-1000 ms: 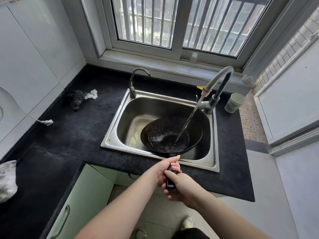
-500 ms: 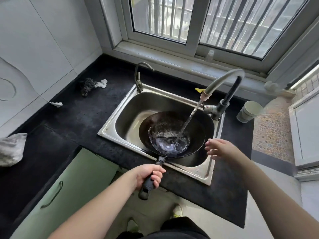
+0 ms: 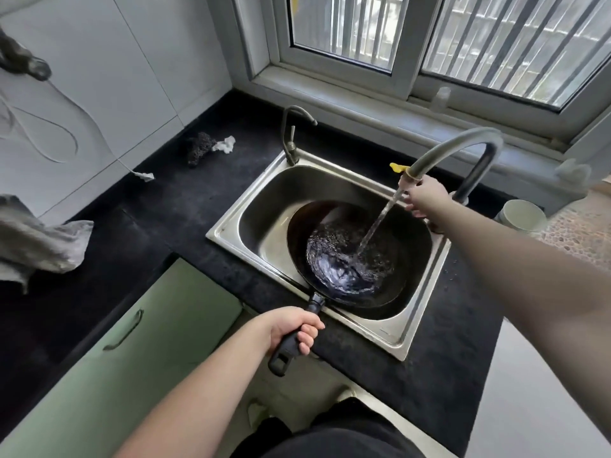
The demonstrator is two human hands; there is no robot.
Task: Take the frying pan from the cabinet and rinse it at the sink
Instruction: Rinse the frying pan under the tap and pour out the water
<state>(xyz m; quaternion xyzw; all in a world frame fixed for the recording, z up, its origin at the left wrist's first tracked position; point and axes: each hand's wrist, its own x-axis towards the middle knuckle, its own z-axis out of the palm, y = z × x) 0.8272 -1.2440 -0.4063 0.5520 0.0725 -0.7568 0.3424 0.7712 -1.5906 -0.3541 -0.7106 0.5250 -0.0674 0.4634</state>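
Note:
A black frying pan (image 3: pixel 411 259) lies tilted in the steel sink (image 3: pixel 393 338), its long handle (image 3: pixel 284 355) sticking out over the front edge. My left hand (image 3: pixel 291 328) grips that handle. Water (image 3: pixel 377 226) streams from the tall grey faucet (image 3: pixel 463 145) and pools, rippling, in the pan's bottom. My right hand (image 3: pixel 425 198) is stretched out next to the spout's nozzle, just in front of the faucet's base, fingers loosely apart. Whether it touches the faucet is unclear.
A small second tap (image 3: pixel 291 133) stands at the sink's back left corner. On the black counter lie a dark scrubber (image 3: pixel 200 147), a grey cloth (image 3: pixel 36 242) and a white cup (image 3: pixel 522 214). A green cabinet door (image 3: pixel 132 342) is below left.
My right hand left the pan handle and reached up to the faucet. My left hand keeps hold of the handle. More water has gathered in the pan.

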